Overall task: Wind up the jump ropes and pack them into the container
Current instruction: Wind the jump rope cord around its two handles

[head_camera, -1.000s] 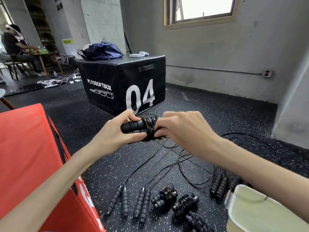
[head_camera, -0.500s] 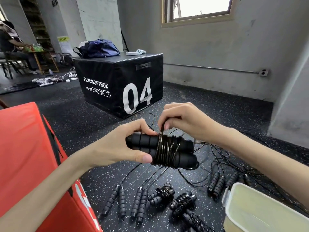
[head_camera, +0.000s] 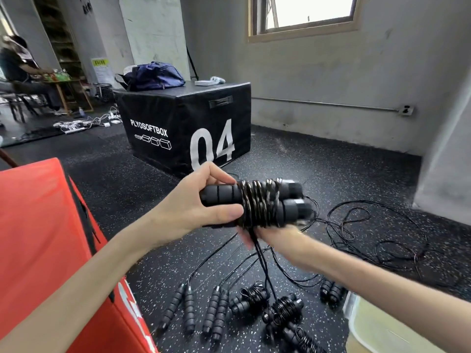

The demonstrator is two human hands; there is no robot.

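Two foam handles (head_camera: 224,197) lie side by side in the left hand (head_camera: 188,212), thumb under and fingers curled over their bare ends, held in the air above the floor (head_camera: 318,174). Black cord (head_camera: 260,202) is wound in many turns round the middle of the pair, and the right hand (head_camera: 270,235), blurred below the bundle, seems to pinch the cord's free run, though its fingers are too smeared to be sure. That free cord drops to the floor among loose loops (head_camera: 369,238). The handles look light, soft and grippy, so the closed grip on their foam should hold without strain; the cord looks thin, springy and slick, likely to loosen if tension drops, so it is best taken close to the coil and pulled snug. On the floor near the person lie wound bundles (head_camera: 283,309), two unwound pairs of handles (head_camera: 201,309) and another pair (head_camera: 331,291) just beside the container (head_camera: 362,324) at lower right. The container's visible part holds no rope. A finished bundle is best carried by clasping across the coil, which would keep the turns from slipping off.
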